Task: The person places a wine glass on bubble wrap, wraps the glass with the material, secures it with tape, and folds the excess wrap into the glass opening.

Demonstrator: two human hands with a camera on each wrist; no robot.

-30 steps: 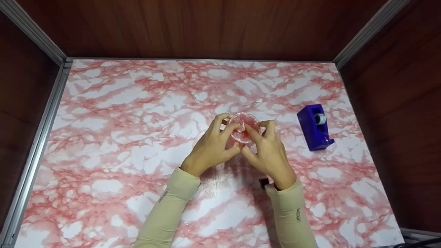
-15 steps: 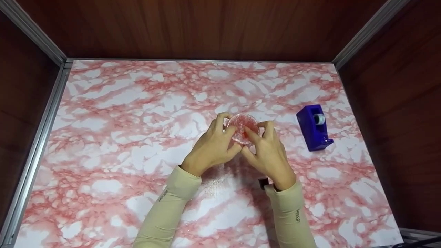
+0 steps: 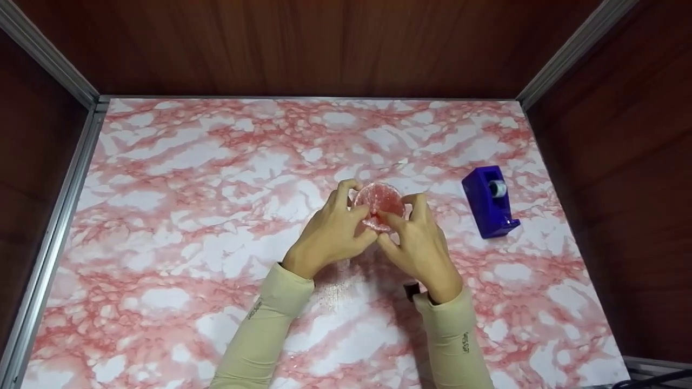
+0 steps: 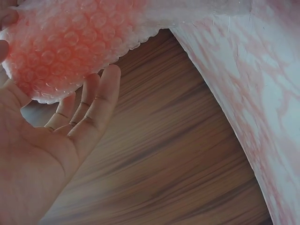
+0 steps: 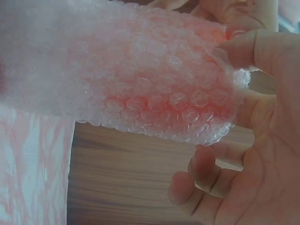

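A roll of bubble wrap (image 3: 386, 197) stands upright at mid-table, its round top facing the head camera. Red shows through its layers in both wrist views. From the left, my left hand (image 3: 332, 232) holds the rim between thumb and index finger. In the left wrist view several fingers (image 4: 96, 112) spread along the wrap (image 4: 70, 49). My right hand (image 3: 424, 246) grips the opposite side, index finger pressing in at the top beside the left index finger. The right wrist view has its thumb or finger at the wrap's end (image 5: 187, 101), other fingers loosely bent below.
A purple tape dispenser (image 3: 489, 205) with a clear tape roll stands on the right of the table. A small dark block (image 3: 412, 289) shows by the right cuff. Brown wood-grain panels (image 3: 303, 48) with metal rails enclose the red-and-white marbled table (image 3: 178, 216).
Both index fingers have worked down over the wrap's top toward the near rim, and more of the top now shows. The forearms have stayed in place; the head view has tilted slightly.
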